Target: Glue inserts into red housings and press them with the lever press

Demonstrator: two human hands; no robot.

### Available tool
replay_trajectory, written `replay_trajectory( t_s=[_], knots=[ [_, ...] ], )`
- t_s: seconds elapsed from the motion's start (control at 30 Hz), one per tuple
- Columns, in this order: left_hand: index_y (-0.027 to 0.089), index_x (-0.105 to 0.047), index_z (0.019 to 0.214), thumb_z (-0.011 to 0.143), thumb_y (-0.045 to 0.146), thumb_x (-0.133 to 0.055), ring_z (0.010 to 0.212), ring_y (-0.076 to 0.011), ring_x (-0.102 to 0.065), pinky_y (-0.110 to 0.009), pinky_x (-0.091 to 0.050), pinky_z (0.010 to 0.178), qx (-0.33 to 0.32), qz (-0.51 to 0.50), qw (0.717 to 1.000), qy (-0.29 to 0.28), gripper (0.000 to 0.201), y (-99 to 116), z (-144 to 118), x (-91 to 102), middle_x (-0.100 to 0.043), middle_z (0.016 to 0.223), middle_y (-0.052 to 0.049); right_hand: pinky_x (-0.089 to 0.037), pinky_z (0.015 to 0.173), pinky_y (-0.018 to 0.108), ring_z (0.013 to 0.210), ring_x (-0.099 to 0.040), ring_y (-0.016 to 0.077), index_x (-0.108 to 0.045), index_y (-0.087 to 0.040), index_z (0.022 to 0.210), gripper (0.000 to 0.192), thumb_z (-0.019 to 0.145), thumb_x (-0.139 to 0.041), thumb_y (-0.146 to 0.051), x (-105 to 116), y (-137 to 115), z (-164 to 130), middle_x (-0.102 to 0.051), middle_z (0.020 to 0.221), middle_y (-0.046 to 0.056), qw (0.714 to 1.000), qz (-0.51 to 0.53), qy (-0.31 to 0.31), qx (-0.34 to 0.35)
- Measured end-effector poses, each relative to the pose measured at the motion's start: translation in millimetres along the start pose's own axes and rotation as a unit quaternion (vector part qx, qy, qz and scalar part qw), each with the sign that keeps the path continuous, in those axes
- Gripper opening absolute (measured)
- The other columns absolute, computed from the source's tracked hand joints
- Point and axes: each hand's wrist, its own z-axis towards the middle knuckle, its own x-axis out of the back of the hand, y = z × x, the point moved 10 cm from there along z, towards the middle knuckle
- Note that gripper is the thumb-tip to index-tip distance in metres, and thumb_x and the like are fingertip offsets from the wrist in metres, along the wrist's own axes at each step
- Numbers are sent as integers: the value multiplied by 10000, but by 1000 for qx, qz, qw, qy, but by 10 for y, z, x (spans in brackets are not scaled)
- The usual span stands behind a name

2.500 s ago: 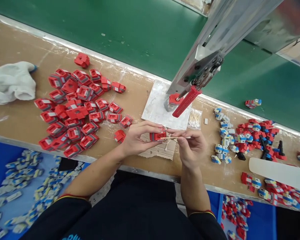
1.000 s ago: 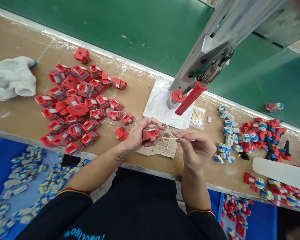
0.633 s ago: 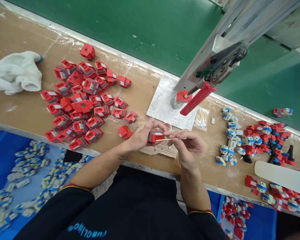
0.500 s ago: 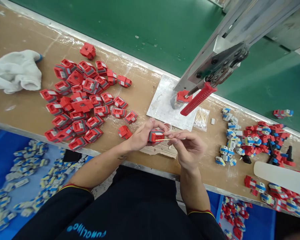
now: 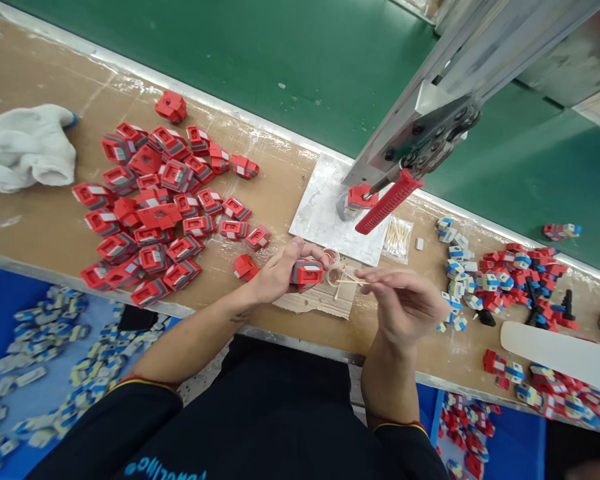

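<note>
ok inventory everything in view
held block: one, red and grey, left hand
held cotton swab: one, pale, right hand
cups: two, pale-rimmed, between hands
cardboard: one, brown, table centre
loose blocks: many, mostly red, table left
glove: one, white, far left
plate: one, whitish, beyond cups
toggle clamp: one, red-handled, over plate
swab packet: one, clear, beside plate
small parts: many, multicoloured, table right
bins: at least two, blue, below table
far surface: one, green, top
hands: two, bare, centre

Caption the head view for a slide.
Left hand holds a red-and-gray part; right hand pinches a thin stick, its tip clear of the part.
</note>
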Motion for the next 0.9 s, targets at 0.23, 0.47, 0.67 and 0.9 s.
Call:
replay_trajectory(
  t_s=[0.23,0.47,0.67,0.9],
  knots=[
    [193,-673,915,839,925,-534,337,-87,-322,-212,-192,339,-49,-67,997,0,749,87,29,100,-532,495,31,-606,654,301,746,-751,173,-788,-270,1023,152,988,-691,-158,-333,161,-203,-830,901,32,938,-222,-263,51],
    [270,-732,1025,802,871,-670,404,-106,-454,-262,-280,385,-68,-133,988,-28,645,195,48,165,-622,632,-1,-598,755,341,924,-722,209,-745,-273,1213,286,990,-700,-447,667,478,-150,-763,1135,79,936,-307,-166,-50],
    [287,-692,1077,811,416,-899,418,-90,-493,-226,-269,386,-86,-86,992,-41,361,223,5,138,-663,642,28,-452,1066,585,1118,-610,382,-772,-196,959,242,804,-801,-380,2169,999,8,-760,1077,171,818,-519,-17,-248],
    [263,-609,1054,847,351,-884,569,-145,-687,-225,-509,489,-150,-13,988,-18,356,343,-9,144,-820,859,-23,-537,892,463,920,-659,271,-662,-214,1042,306,894,-649,-482,1986,925,-236,-748,1004,115,889,-395,76,-218]
  ],
)
